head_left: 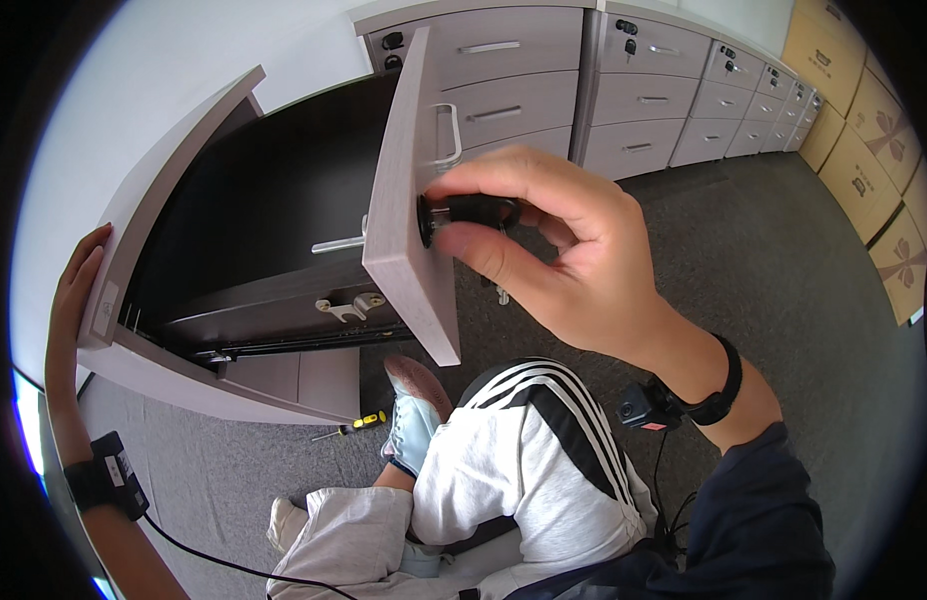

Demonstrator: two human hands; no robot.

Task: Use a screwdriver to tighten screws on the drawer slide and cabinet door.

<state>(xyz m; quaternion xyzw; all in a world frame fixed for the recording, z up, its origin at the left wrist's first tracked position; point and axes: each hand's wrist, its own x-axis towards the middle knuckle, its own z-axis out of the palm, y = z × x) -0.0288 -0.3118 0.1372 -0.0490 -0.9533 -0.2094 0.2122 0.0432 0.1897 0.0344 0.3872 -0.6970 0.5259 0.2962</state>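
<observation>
Your right hand (574,240) pinches the black-headed key (481,209) between thumb and index finger, at the round, dark lock (424,222) by the drawer front's (436,290) upper corner nearest you. The key's head is rounded, its shank bright metal; the panel is flat, pale wood-grain. Your left hand (76,275) lies along the cabinet's (134,215) pale edge, fingers extended, gripping nothing.

Key (484,209) in lock (424,222) (screwdriver (364,423) on floor (784,310))
</observation>
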